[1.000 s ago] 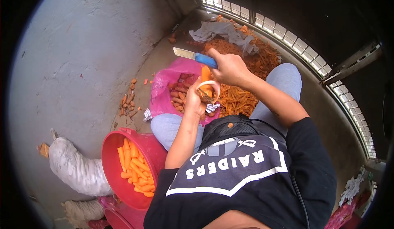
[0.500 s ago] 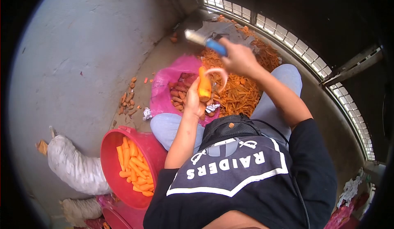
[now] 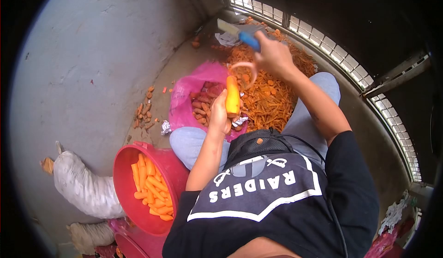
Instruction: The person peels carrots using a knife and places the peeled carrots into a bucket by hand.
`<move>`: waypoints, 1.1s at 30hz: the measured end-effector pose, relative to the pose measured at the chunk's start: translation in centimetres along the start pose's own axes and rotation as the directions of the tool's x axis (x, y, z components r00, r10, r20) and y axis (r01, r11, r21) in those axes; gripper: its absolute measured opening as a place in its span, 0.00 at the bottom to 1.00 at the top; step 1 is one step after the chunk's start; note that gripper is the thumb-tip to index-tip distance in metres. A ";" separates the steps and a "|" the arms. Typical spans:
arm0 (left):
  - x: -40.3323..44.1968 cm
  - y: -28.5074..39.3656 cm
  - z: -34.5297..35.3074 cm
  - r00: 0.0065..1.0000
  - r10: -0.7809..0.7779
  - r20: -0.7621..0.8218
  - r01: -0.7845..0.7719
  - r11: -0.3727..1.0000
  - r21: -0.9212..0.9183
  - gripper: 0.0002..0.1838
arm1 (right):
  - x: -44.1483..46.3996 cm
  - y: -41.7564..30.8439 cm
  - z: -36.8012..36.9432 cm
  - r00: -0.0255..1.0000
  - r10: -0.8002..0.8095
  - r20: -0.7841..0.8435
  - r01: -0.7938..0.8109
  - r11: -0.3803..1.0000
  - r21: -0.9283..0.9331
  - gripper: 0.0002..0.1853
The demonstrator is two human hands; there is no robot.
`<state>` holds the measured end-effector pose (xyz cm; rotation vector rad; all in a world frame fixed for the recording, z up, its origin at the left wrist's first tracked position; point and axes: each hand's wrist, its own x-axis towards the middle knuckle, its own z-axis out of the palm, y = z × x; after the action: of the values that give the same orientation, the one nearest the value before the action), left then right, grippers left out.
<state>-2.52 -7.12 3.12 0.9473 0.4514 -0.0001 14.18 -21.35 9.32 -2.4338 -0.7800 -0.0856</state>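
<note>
A peeled, bright orange-yellow carrot (image 3: 232, 96) points away from me, wrapped in the fingers of my left hand (image 3: 218, 114). Beneath it an open pink plastic bag (image 3: 184, 94) holds several unpeeled carrots (image 3: 199, 108). Up and to the right, apart from the carrot, my right hand (image 3: 275, 58) is closed around a blue-handled tool (image 3: 249, 41) with a pale flat end, slightly blurred. A curled strip of peel (image 3: 244, 66) hangs in the air between the carrot and my right hand. Below lies a heap of carrot peelings (image 3: 270, 103).
A red bucket (image 3: 121, 179) of peeled carrots (image 3: 154, 188) leans by my left knee. Full white sacks (image 3: 83, 184) lie beyond it. Carrot scraps (image 3: 144, 111) are scattered by the grey wall (image 3: 92, 64). Metal mesh (image 3: 332, 52) runs along the right.
My right hand has moved slightly right with the tool, its pale end swinging upward. In my left hand the carrot has shifted slightly; the peel curl has moved.
</note>
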 end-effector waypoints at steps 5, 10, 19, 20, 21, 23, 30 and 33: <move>0.4 0.1 0.4 0.997 -0.070 -0.040 0.068 0.996 -0.049 0.19 | -3.7 -2.3 0.9 0.983 -0.161 0.085 0.146 0.976 0.158 0.15; 0.5 0.1 -1.3 0.988 -0.027 0.151 0.027 1.000 -0.004 0.19 | -1.3 -0.8 0.7 0.987 -0.160 -0.013 0.159 0.984 -0.087 0.22; -0.3 0.4 -0.6 0.984 -0.120 0.128 0.121 0.993 0.004 0.18 | -0.7 -0.2 0.1 0.976 -0.156 0.149 0.149 0.987 0.060 0.16; -0.3 0.5 -0.5 0.980 -0.136 0.142 0.137 0.991 0.005 0.18 | -0.6 -0.3 0.4 0.976 -0.178 0.128 0.170 0.983 0.068 0.15; -0.3 0.5 -0.6 0.979 -0.127 0.157 0.125 0.992 0.022 0.18 | -0.6 -0.2 0.8 0.974 -0.199 0.106 0.192 0.978 0.077 0.15; -0.4 0.6 -0.8 0.976 -0.107 0.188 0.098 0.994 0.055 0.18 | 1.4 1.4 1.6 0.995 -0.096 0.016 0.096 0.995 0.011 0.15; -0.7 0.6 -1.1 0.996 -0.048 0.074 0.037 0.989 0.141 0.18 | 2.0 1.8 -0.5 0.994 -0.091 0.064 0.093 0.995 -0.028 0.16; -0.9 0.8 -0.2 0.994 -0.022 0.110 0.006 0.990 0.142 0.19 | -0.7 -1.0 -0.1 0.971 -0.188 0.150 0.190 0.982 0.001 0.13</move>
<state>-3.27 -6.68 3.99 1.0780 0.3580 -0.0988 13.06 -21.09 9.69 -2.3932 -1.0816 0.0197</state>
